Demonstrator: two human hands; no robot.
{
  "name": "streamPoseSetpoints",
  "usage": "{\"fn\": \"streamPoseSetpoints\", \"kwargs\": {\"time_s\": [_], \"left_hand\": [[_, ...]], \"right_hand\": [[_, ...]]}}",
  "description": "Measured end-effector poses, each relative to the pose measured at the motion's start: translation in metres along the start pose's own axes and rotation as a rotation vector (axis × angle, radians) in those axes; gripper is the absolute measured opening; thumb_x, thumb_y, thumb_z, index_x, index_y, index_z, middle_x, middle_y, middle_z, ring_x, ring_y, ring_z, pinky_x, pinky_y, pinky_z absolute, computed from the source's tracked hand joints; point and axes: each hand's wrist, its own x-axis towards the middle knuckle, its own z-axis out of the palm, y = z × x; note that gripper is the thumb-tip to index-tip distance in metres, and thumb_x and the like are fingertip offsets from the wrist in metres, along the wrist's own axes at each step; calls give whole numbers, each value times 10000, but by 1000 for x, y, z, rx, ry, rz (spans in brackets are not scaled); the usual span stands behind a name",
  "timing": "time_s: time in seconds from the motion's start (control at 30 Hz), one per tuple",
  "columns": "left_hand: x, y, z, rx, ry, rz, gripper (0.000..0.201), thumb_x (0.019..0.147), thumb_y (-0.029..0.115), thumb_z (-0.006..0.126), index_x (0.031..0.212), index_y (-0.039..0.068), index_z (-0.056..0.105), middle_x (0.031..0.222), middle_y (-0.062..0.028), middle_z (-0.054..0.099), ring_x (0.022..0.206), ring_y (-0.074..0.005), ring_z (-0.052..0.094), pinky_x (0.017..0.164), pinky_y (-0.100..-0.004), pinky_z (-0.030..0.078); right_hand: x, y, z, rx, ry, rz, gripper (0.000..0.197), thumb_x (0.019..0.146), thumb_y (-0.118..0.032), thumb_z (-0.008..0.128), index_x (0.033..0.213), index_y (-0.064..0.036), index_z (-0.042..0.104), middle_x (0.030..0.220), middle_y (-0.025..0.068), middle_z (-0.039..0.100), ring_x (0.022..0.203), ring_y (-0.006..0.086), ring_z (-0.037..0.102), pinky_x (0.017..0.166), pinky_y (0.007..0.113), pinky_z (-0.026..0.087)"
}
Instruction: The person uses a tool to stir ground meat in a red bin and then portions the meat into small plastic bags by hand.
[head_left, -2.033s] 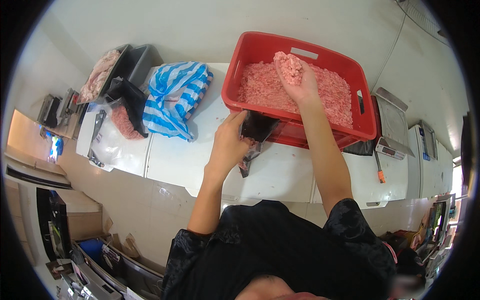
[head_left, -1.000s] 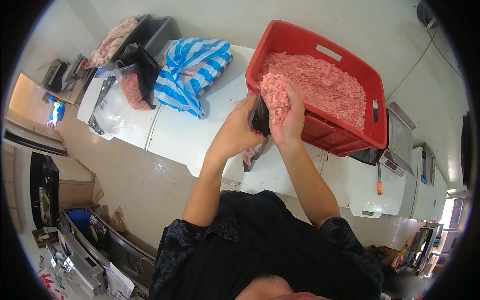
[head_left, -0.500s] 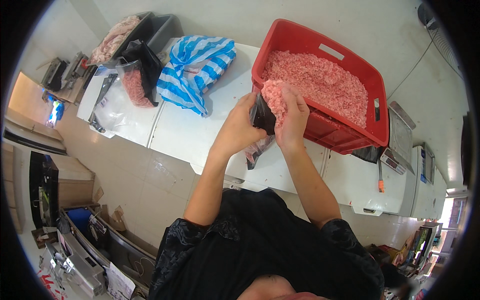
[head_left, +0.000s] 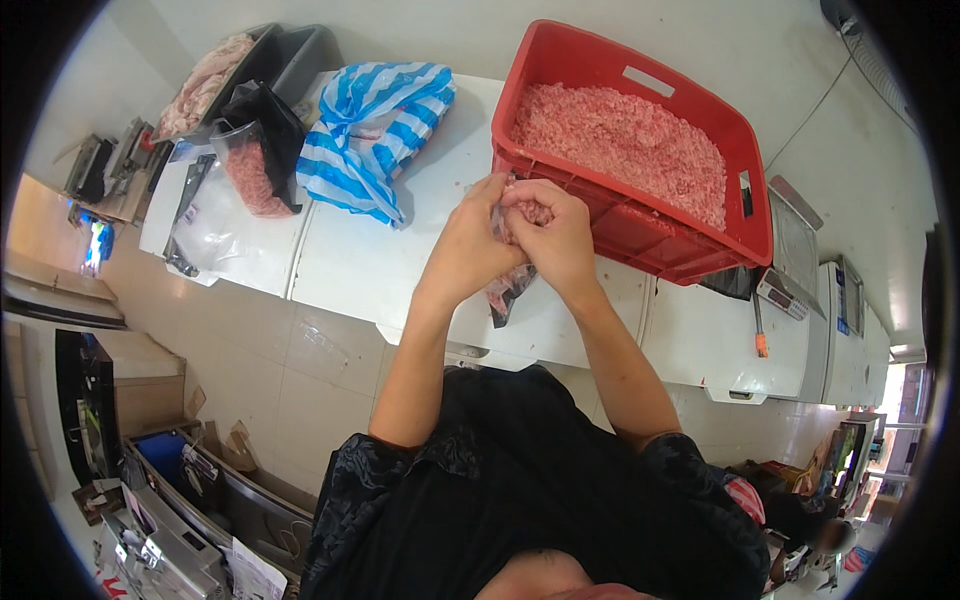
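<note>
My left hand (head_left: 468, 240) is closed round the top of a small plastic bag (head_left: 510, 296), part clear and part black, which hangs below it over the white worktop. At the bag's mouth my right hand (head_left: 560, 235) curls its fingers about a clump of pink ground meat (head_left: 533, 212). Both hands meet there, so the bag's opening is mostly hidden. Just beyond them stands a red plastic crate (head_left: 655, 235), holding a deep heap of ground meat (head_left: 625, 145).
A blue-and-white striped bag (head_left: 415, 130) lies left of the crate. Farther left are a filled clear bag (head_left: 252, 178), a black bag (head_left: 285, 135) and a grey tub (head_left: 303, 68) beside another with pale meat (head_left: 205, 88). A weighing scale (head_left: 783, 292) stands right of the crate.
My right hand has brought its handful of ground meat down into the bag's mouth, and less meat shows now. My left hand keeps hold of the bag. The view has shifted slightly.
</note>
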Motion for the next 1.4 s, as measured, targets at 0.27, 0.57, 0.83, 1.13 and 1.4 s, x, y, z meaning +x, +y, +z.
{"fn": "streamPoseSetpoints", "kwargs": {"time_s": [0.27,0.57,0.83,1.13,1.4], "left_hand": [[-5,-3,-8,17,-13,42,594,707,25,755,1266,-118,618,1214,-277,675,1137,-425,689,974,-433,539],[-4,-24,-21,-182,-108,43,752,712,-37,729,1445,-101,572,1360,-243,677,1270,-298,656,1072,-376,504],[21,6,-59,-142,-459,16,859,708,-98,716,1546,-58,527,1518,-221,614,1468,-302,544,1183,-369,452],[23,-22,-70,-4,-386,119,785,700,-55,661,1479,-89,571,1454,-284,639,1423,-369,584,1223,-396,410],[-36,-15,-36,420,126,54,806,813,100,761,1559,24,465,1372,-312,612,1231,-454,629,1012,-498,524]], "right_hand": [[14,-6,-16,-292,-410,97,142,876,-30,695,1002,20,737,1058,113,733,1007,194,705,926,340,538],[52,-27,-27,-450,-837,232,247,923,-131,633,1095,-21,773,1126,170,748,1031,287,738,907,429,567],[76,-18,-11,-838,-1168,94,303,928,-254,721,1185,-108,787,1089,136,795,964,309,748,882,444,570],[78,29,49,-822,-1388,20,339,912,-155,653,1221,-94,777,1199,168,777,1127,346,729,963,479,536],[62,90,63,-844,-1374,88,334,926,-175,646,1224,-100,776,1213,164,775,1126,339,729,955,478,541]]}}
